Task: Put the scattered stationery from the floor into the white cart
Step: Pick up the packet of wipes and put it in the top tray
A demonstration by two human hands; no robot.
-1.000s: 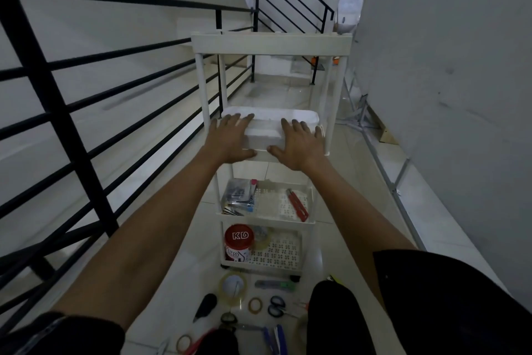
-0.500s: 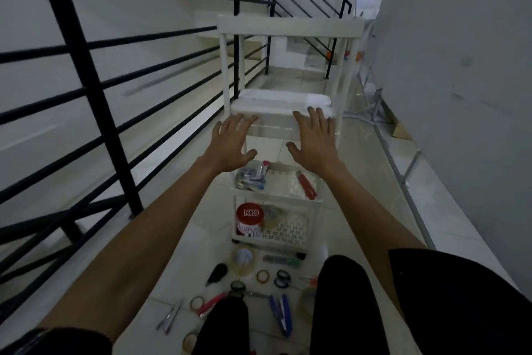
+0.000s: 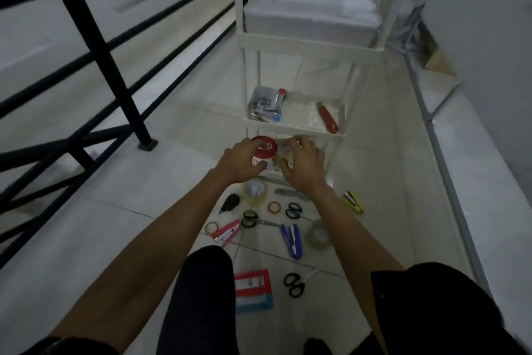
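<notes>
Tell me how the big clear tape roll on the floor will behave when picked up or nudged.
The clear tape roll lies flat on the tile, so it probably stays put; stood on edge, its round shape would likely roll. Its open middle should give fingers an easy hook. It looks stiff and probably fairly light, and the smooth tile may let it slide when pushed.

Black railing (image 3: 95, 46) at left, grey wall (image 3: 489, 38) at right, tiled floor (image 3: 161, 182).

Dim landing: pale tiled floor (image 3: 144, 210), black railing (image 3: 95, 46) (left), grey wall (image 3: 483, 23).
</notes>
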